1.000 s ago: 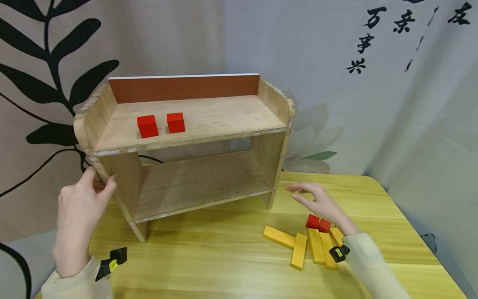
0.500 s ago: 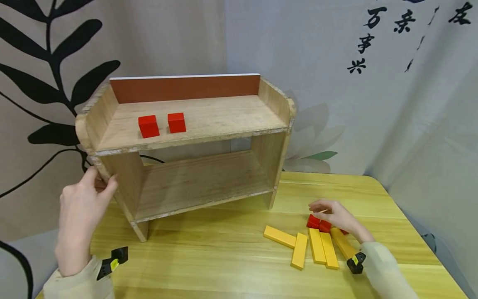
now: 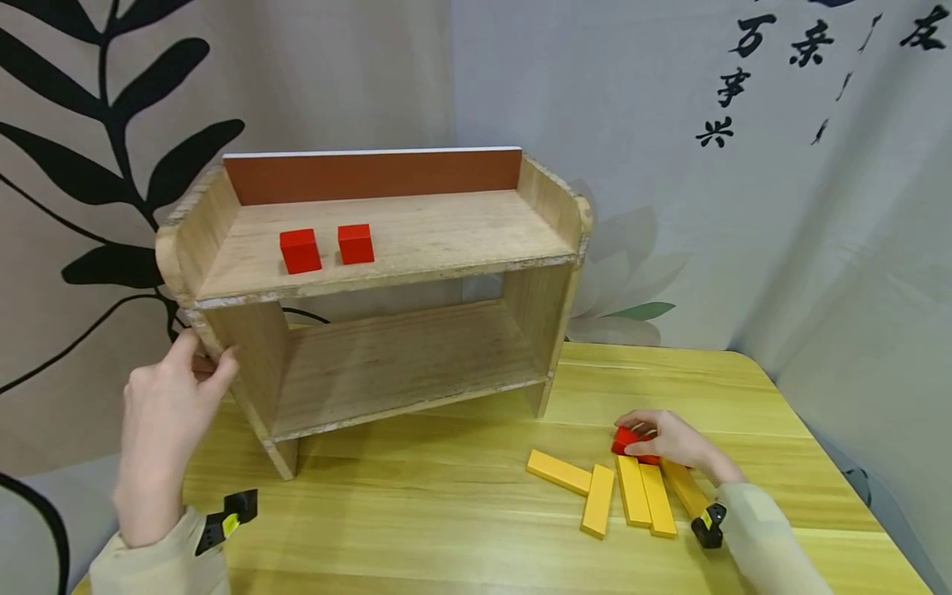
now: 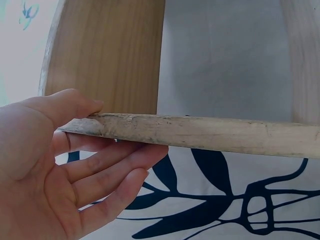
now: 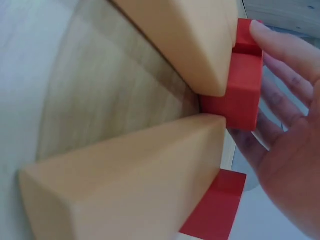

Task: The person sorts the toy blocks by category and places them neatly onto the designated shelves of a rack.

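Note:
My left hand [image 3: 159, 413] pinches the left side panel of a small two-tier wooden shelf [image 3: 416, 351]. In the left wrist view its thumb is above the panel's edge [image 4: 200, 131] and the fingers lie below. Low over the table, my right hand [image 3: 677, 440] has its thumb and fingers around a red cube [image 3: 623, 440] in a small group. From the right wrist, the thumb tip touches the far red cube [image 5: 245, 32], beside a nearer red cube [image 5: 245, 90]. Two more red cubes, one left [image 3: 301, 251] and one right [image 3: 356, 244], sit on the upper shelf board.
Yellow rectangular blocks [image 3: 632, 491] lie next to the red cubes on the wooden table [image 3: 431, 512]. One yellow block [image 3: 559, 472] is set at an angle to the left. Another red block [image 5: 215, 205] shows beyond a yellow one. Printed curtains [image 3: 595, 99] hang behind.
My right hand has moved right and down from beside the shelf onto the red cubes, its fingers closing around one. The left hand keeps its hold on the panel.

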{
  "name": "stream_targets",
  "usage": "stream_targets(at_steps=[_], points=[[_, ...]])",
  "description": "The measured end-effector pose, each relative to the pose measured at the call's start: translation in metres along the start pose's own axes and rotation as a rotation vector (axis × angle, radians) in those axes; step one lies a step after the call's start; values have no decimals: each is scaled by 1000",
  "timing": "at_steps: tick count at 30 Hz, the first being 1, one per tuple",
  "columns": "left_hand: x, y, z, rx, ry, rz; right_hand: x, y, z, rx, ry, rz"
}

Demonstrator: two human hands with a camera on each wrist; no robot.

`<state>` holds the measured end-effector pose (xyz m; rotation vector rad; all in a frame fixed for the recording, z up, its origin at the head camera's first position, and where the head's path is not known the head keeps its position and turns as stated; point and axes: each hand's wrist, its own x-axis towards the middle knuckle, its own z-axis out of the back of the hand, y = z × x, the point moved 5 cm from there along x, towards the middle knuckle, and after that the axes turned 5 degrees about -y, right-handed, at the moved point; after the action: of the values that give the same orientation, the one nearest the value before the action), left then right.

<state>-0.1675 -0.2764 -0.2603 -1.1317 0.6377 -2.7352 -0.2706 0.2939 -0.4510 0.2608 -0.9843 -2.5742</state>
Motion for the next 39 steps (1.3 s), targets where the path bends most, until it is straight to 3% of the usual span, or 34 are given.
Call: stream_targets(at_steps=[15,27,39], points=[[0,-1,-1,-8,-3,-11,2,7,-3,-60,11,47],[0,-2,-1,-9,-17,-24,9,26,6,-67,-120,110],[0,-2,-1,-16,-24,-33,16,73,23,-137,-275,256]])
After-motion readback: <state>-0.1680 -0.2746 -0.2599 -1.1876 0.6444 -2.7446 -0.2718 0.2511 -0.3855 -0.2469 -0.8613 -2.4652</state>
